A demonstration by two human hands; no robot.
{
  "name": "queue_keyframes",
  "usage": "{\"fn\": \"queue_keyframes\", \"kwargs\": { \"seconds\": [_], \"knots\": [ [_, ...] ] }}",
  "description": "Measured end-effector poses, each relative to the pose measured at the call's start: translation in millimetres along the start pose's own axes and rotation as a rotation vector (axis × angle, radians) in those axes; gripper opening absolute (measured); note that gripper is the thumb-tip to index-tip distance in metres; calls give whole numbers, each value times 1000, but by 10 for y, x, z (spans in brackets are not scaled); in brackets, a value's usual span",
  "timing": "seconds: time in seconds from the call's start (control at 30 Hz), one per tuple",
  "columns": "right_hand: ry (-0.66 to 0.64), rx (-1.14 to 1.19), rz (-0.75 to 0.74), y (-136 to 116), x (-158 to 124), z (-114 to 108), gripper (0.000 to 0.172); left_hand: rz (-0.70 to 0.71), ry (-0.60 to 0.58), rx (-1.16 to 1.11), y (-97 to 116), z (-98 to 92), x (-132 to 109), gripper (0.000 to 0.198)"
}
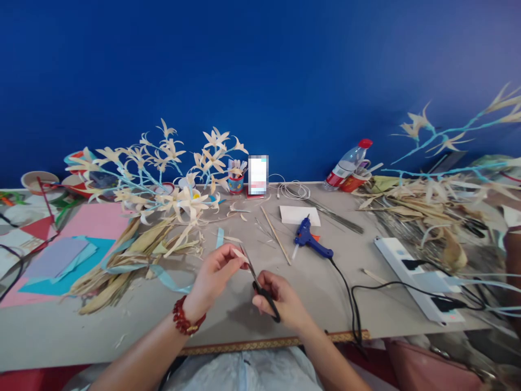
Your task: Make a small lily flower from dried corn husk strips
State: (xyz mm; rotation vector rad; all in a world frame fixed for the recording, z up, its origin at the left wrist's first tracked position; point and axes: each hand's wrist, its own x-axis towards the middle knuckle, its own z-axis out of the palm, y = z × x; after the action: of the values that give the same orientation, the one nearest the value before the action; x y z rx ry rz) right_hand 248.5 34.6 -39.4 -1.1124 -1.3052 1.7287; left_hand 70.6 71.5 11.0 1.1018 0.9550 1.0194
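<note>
Between the thumb and fingers of my left hand [220, 274] is a small pale strip of dried husk [240, 255]. My right hand [280, 298] grips black-handled scissors [266, 297], their blades pointing up and left beside the strip. Whether the blades touch the strip I cannot tell. Left of my left hand lies a bundle of dried corn husks [118, 271] with a light blue ribbon [166, 279]. Beyond my right hand a blue glue gun [305, 233] rests on the table near a white card [287, 214].
Husk flowers on blue stems [163, 160] stand at the back left. A white power strip [415, 279] with several cables lies right, near more husks [427, 209]. A tilted bottle [345, 165], a pen cup [236, 183] and a lit phone [258, 175] line the blue wall [260, 70].
</note>
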Motion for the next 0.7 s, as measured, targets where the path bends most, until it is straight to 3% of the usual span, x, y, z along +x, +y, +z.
{"fn": "queue_keyframes", "kwargs": {
  "seconds": [0.7],
  "knots": [
    [12, 25, 38, 46, 1, -11, 58, 0, -64, 54, 40, -62, 32, 12]
  ]
}}
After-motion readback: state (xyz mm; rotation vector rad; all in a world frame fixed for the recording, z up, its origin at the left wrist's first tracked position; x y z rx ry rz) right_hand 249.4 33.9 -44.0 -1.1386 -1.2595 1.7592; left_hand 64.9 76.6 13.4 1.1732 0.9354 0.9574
